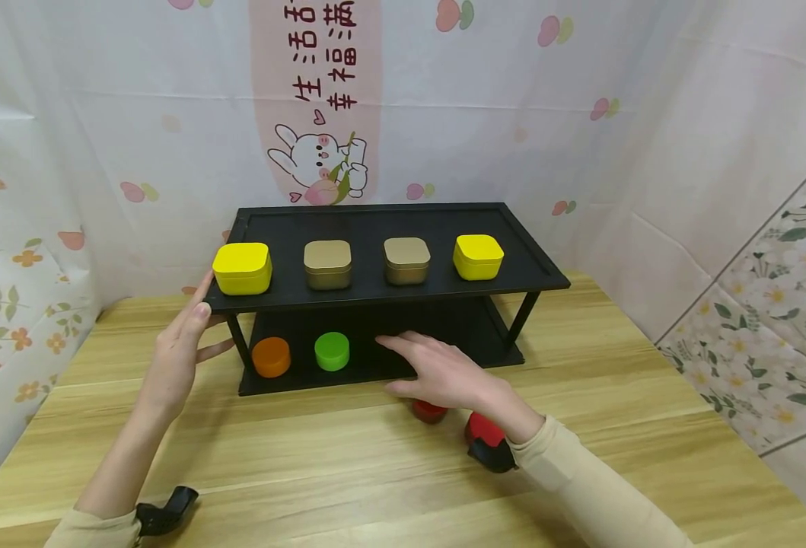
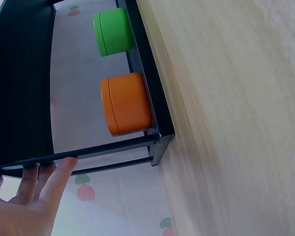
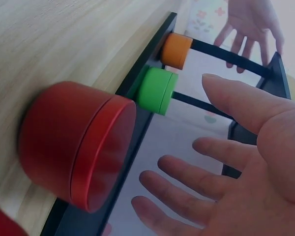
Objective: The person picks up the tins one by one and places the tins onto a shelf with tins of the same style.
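My left hand [image 1: 175, 354] touches the left front corner of a black two-tier rack [image 1: 375, 303], its thumb and fingers against the upper shelf's edge. Its fingers look fairly straight in the right wrist view. Spread and holding nothing, my right hand [image 1: 447, 373] hovers in front of the lower shelf. Below that hand a round red tin [image 3: 73, 142] stands on the table, partly hidden in the head view. A second red tin [image 1: 486, 430] is near the right wrist. On the lower shelf sit an orange tin [image 1: 271, 358] and a green tin [image 1: 332, 352].
Along the upper shelf stand a yellow box [image 1: 242, 269] at the left, two gold boxes [image 1: 328, 265] in the middle and another yellow box [image 1: 478, 257] at the right. Patterned cloth [image 1: 485, 137] hangs behind the wooden table [image 1: 293, 472].
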